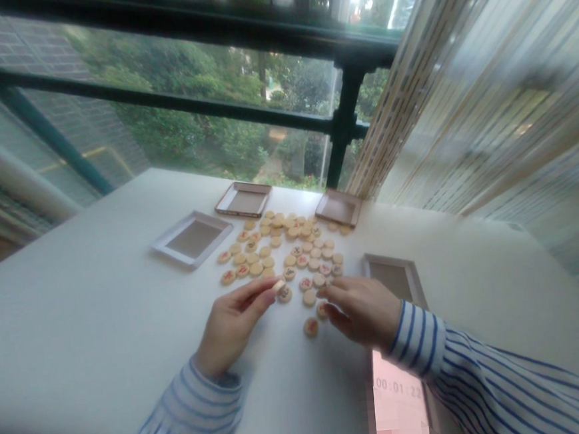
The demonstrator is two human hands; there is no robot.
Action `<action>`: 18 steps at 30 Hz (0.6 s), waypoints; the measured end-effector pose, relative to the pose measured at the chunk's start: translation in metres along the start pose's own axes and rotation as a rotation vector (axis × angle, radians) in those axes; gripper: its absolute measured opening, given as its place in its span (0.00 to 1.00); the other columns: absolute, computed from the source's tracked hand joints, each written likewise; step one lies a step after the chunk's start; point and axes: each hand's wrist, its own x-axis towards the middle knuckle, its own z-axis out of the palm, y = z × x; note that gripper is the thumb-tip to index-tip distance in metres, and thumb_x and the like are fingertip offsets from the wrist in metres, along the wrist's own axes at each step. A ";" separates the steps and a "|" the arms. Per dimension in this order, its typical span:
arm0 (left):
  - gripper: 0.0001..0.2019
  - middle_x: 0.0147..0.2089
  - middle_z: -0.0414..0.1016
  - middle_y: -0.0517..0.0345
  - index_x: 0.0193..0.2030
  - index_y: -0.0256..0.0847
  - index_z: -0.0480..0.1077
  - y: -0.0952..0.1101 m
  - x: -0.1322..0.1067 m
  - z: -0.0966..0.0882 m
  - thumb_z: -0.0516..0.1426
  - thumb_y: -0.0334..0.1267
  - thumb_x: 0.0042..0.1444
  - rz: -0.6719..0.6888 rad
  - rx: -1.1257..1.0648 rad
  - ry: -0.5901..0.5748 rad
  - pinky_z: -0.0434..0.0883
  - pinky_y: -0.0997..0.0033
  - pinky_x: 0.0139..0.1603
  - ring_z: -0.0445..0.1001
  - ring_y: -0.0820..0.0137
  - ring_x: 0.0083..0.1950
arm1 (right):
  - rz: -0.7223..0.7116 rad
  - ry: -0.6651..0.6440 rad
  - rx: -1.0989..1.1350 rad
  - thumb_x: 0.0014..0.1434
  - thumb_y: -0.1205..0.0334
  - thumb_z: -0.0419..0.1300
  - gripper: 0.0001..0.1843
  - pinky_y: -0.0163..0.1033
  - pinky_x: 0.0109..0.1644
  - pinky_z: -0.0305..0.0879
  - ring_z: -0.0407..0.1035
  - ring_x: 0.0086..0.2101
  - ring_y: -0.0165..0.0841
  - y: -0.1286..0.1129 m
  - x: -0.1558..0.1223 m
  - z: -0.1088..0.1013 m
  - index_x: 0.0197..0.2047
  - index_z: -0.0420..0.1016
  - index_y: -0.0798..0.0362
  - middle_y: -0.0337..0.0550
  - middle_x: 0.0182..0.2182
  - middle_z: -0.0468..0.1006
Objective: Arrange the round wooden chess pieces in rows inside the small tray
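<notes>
Round wooden xiangqi pieces [256,268] lie loosely spread over the middle of the white table, some with red or black characters showing and others plain side up. Between the thumb and fingertips of my left hand [232,318] is one xiangqi piece [278,285], tilted on edge just above a black-marked piece [284,294]. My right hand [361,305] hovers low over the right side of the spread, its thumb and index finger apart. Beside that thumb lies a red-marked piece [321,309], partly covered. Another red-marked piece [311,327] rests nearest to me.
Shallow open trays surround the pieces: a white one [159,246] at left, a brown-edged one [239,215] at the back, one [337,220] at back right and one [414,267] at right. A phone [399,402] showing a timer lies by my right sleeve. A window and string curtain stand behind.
</notes>
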 end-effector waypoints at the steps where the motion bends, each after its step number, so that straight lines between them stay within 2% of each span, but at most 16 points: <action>1: 0.15 0.42 0.77 0.53 0.42 0.40 0.73 -0.001 0.000 0.000 0.60 0.43 0.48 -0.015 -0.007 0.001 0.70 0.65 0.49 0.74 0.66 0.42 | -0.007 0.006 0.000 0.58 0.61 0.49 0.13 0.35 0.31 0.55 0.68 0.32 0.31 0.000 0.001 0.000 0.46 0.67 0.50 0.42 0.37 0.74; 7: 0.16 0.37 0.78 0.54 0.44 0.39 0.73 -0.006 0.000 0.000 0.59 0.44 0.50 -0.047 -0.010 -0.017 0.72 0.69 0.41 0.74 0.70 0.34 | -0.052 0.074 0.016 0.58 0.62 0.48 0.12 0.35 0.32 0.56 0.67 0.32 0.31 -0.005 0.005 0.000 0.45 0.67 0.51 0.42 0.36 0.73; 12: 0.16 0.37 0.78 0.52 0.44 0.37 0.72 -0.008 0.001 0.000 0.57 0.44 0.51 -0.054 -0.028 -0.068 0.72 0.68 0.40 0.75 0.69 0.34 | -0.073 0.117 0.058 0.58 0.61 0.50 0.14 0.36 0.36 0.58 0.66 0.35 0.32 -0.013 0.011 0.002 0.48 0.65 0.52 0.44 0.36 0.73; 18: 0.16 0.34 0.78 0.53 0.43 0.36 0.71 -0.003 0.000 0.002 0.57 0.44 0.51 -0.068 -0.087 -0.077 0.73 0.69 0.35 0.75 0.69 0.31 | -0.068 0.152 0.093 0.59 0.58 0.51 0.16 0.37 0.39 0.59 0.66 0.37 0.34 -0.022 0.023 0.006 0.50 0.64 0.53 0.46 0.36 0.72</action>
